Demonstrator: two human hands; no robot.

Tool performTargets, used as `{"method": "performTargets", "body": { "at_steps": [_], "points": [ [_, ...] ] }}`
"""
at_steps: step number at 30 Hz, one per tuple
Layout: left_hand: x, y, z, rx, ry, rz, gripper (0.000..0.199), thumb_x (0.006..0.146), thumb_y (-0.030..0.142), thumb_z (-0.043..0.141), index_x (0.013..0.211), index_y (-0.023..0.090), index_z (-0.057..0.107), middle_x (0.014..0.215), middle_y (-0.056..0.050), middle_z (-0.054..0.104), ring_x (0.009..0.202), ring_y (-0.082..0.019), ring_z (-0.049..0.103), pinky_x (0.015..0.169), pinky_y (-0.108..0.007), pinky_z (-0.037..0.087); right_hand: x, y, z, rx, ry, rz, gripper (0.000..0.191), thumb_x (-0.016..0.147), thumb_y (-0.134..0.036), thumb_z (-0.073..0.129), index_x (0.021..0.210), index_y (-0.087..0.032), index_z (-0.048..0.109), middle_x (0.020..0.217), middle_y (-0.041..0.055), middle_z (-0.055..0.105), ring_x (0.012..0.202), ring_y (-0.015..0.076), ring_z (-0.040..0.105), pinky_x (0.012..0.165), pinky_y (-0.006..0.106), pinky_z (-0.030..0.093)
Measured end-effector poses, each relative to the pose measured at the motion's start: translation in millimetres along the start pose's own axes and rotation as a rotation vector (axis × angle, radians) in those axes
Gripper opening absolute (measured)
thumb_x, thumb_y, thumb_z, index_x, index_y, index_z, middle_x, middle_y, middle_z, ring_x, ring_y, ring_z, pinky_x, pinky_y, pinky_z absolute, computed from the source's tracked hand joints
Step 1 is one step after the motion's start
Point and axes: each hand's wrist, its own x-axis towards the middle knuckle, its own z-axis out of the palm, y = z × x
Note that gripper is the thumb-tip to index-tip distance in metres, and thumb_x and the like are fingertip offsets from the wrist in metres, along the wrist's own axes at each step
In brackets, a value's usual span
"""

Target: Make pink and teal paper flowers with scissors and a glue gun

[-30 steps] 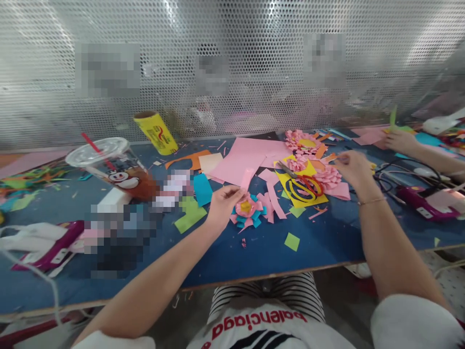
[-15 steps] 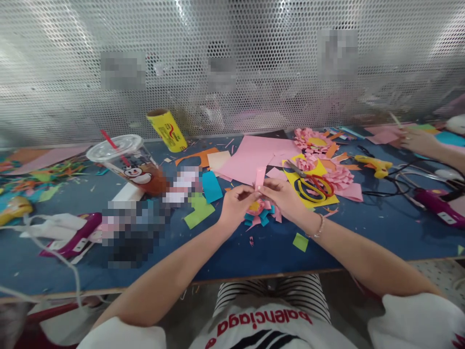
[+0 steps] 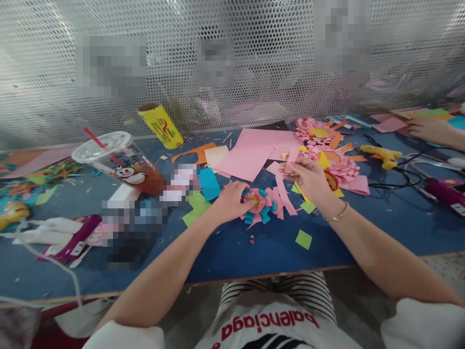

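Note:
My left hand [image 3: 232, 202] is at a small paper flower [image 3: 262, 203] with a yellow centre, pink petals and blue outer petals. The thumb lies over its face and the fingers curl round its far left edge. My right hand [image 3: 310, 180] is raised to the right, pinching a pink paper strip [image 3: 292, 157] between thumb and fingers. Below it lie loose pink strips [image 3: 286, 196]. Partly hidden behind this hand are scissors with red and yellow handles [image 3: 332, 180], on yellow paper.
Behind my hands lies a large pink sheet [image 3: 245, 155]. Pink paper flowers [image 3: 319, 132] sit at the back right, near a yellow glue gun [image 3: 383, 156] with cables. A drink cup [image 3: 123, 165] and a yellow tube [image 3: 162, 127] stand left. Another person's hand [image 3: 430, 130] is far right.
My hands have parted. The right one has moved right and up with a pink strip, over the scissors; the left has come down onto the flower. The view has shifted slightly.

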Motion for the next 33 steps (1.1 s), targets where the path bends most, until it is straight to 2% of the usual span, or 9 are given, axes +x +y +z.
{"method": "performTargets", "body": {
  "at_steps": [4, 8, 12, 15, 17, 21, 23, 26, 33],
  "points": [
    [-3.3, 4.7, 5.0, 0.076, -0.043, -0.083, 0.057, 0.065, 0.042, 0.067, 0.117, 0.021, 0.053, 0.121, -0.013, 0.054, 0.117, -0.035, 0.047, 0.097, -0.052, 0.034, 8.7, 6.3, -8.0, 0.004, 0.036, -0.005, 0.021, 0.064, -0.037, 0.076, 0.070, -0.020, 0.063, 0.080, 0.0021, 0.069, 0.077, 0.0167, 0.068, 0.069, 0.029, 0.056],
    [-5.2, 12.4, 6.2, 0.104, -0.048, -0.125, 0.064, 0.061, 0.041, 0.070, 0.119, 0.023, 0.051, 0.121, -0.013, 0.053, 0.120, -0.038, 0.043, 0.099, -0.056, 0.031, 8.7, 9.5, -7.5, -0.007, 0.033, 0.003, 0.021, 0.064, -0.036, 0.076, 0.069, -0.019, 0.064, 0.079, 0.0031, 0.070, 0.075, 0.0161, 0.067, 0.069, 0.029, 0.056],
    [-4.8, 12.2, 6.8, -0.045, 0.006, -0.082, 0.061, 0.061, 0.027, 0.069, 0.117, 0.021, 0.047, 0.117, -0.011, 0.052, 0.110, -0.028, 0.052, 0.093, -0.045, 0.042, 7.5, 11.5, -6.6, -0.023, 0.010, 0.014, 0.022, 0.065, -0.037, 0.076, 0.069, -0.019, 0.063, 0.076, 0.0026, 0.069, 0.073, 0.0156, 0.067, 0.069, 0.028, 0.056],
    [-3.6, 8.1, 8.1, -0.166, 0.057, -0.046, 0.055, 0.062, 0.025, 0.067, 0.114, 0.021, 0.048, 0.117, -0.010, 0.048, 0.099, -0.021, 0.057, 0.085, -0.037, 0.048, 7.0, 13.1, -6.0, -0.011, -0.005, 0.018, 0.022, 0.065, -0.036, 0.076, 0.069, -0.020, 0.062, 0.074, 0.0013, 0.068, 0.073, 0.0152, 0.067, 0.070, 0.028, 0.055],
    [-2.3, 5.1, 8.7, -0.156, 0.067, -0.043, 0.055, 0.061, 0.027, 0.068, 0.113, 0.021, 0.050, 0.117, -0.011, 0.049, 0.102, -0.023, 0.057, 0.088, -0.038, 0.047, 6.2, 13.6, -5.1, -0.017, -0.014, 0.025, 0.022, 0.065, -0.036, 0.075, 0.069, -0.019, 0.062, 0.074, 0.0011, 0.067, 0.073, 0.0154, 0.067, 0.070, 0.028, 0.055],
    [-0.4, 3.3, 8.2, -0.020, -0.012, -0.109, 0.056, 0.054, 0.033, 0.073, 0.106, 0.020, 0.056, 0.109, -0.012, 0.058, 0.109, -0.034, 0.052, 0.094, -0.049, 0.040, 4.3, 13.0, -2.8, -0.047, -0.032, 0.037, 0.022, 0.065, -0.036, 0.074, 0.066, -0.018, 0.060, 0.075, 0.0019, 0.067, 0.073, 0.0156, 0.067, 0.067, 0.028, 0.054],
    [-0.7, 5.1, 7.7, 0.023, -0.043, -0.133, 0.054, 0.053, 0.035, 0.074, 0.103, 0.021, 0.058, 0.107, -0.011, 0.060, 0.108, -0.036, 0.052, 0.092, -0.050, 0.039, 3.9, 12.8, -2.3, -0.045, -0.039, 0.041, 0.023, 0.065, -0.036, 0.074, 0.065, -0.018, 0.060, 0.075, 0.0021, 0.067, 0.072, 0.0154, 0.066, 0.067, 0.029, 0.054],
    [-2.2, 8.7, 6.3, 0.024, -0.060, -0.130, 0.054, 0.055, 0.033, 0.072, 0.105, 0.021, 0.055, 0.104, -0.010, 0.060, 0.103, -0.032, 0.054, 0.087, -0.046, 0.042, 3.9, 12.8, -2.6, -0.038, -0.041, 0.040, 0.022, 0.064, -0.035, 0.075, 0.064, -0.018, 0.060, 0.073, 0.0021, 0.066, 0.072, 0.0154, 0.066, 0.068, 0.029, 0.054],
    [-1.4, 6.4, 4.1, -0.181, -0.018, -0.083, 0.052, 0.053, 0.022, 0.073, 0.102, 0.019, 0.055, 0.099, -0.007, 0.057, 0.093, -0.024, 0.057, 0.078, -0.035, 0.047, 3.0, 10.8, -3.0, -0.033, -0.071, 0.029, 0.021, 0.066, -0.033, 0.073, 0.061, -0.018, 0.059, 0.070, 0.0009, 0.062, 0.073, 0.0150, 0.065, 0.070, 0.028, 0.054]
  ]
}}
